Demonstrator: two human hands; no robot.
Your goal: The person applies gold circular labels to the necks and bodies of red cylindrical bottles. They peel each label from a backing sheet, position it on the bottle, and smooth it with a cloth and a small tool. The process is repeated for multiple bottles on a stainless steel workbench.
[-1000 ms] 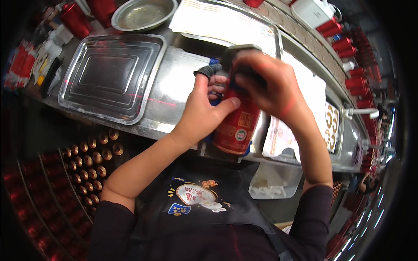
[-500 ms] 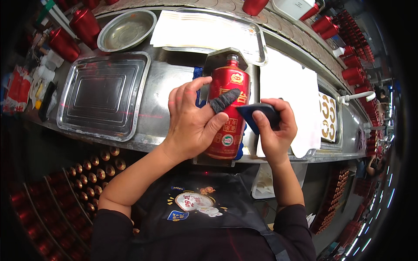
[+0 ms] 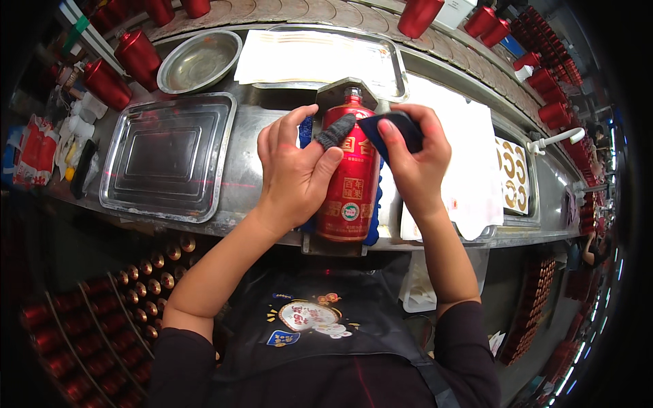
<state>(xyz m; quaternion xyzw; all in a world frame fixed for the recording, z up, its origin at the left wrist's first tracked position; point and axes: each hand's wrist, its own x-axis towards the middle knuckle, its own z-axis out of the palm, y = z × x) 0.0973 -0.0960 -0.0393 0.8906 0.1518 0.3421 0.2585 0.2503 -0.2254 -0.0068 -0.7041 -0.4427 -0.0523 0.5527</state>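
A glossy red bottle (image 3: 352, 175) with gold lettering lies on a metal holder (image 3: 332, 94), its clear glass neck pointing away from me. My left hand (image 3: 292, 163) is against the bottle's left side, fingers extended. Its index finger, in a grey finger sleeve (image 3: 335, 132), presses on the upper front, while the thumb rests lower on the bottle. In my right hand (image 3: 420, 166), a flat dark blue scraper (image 3: 398, 134) is pinched between thumb and fingers. The scraper's tip is at the bottle's upper right, near the shoulder. Blue cloth (image 3: 372, 232) shows beneath the bottle.
Left on the steel bench is a clear lidded tray (image 3: 166, 153), with a metal bowl (image 3: 198, 62) behind it. White sheets (image 3: 292, 58) lie at the back, and more white paper (image 3: 456, 156) at the right. A conveyor (image 3: 326, 15) runs behind. Several red bottles (image 3: 107, 83) stand around.
My right hand and the scraper have moved up along the bottle toward its shoulder. My left index finger has shifted higher on the bottle too. The whole view has tilted slightly.
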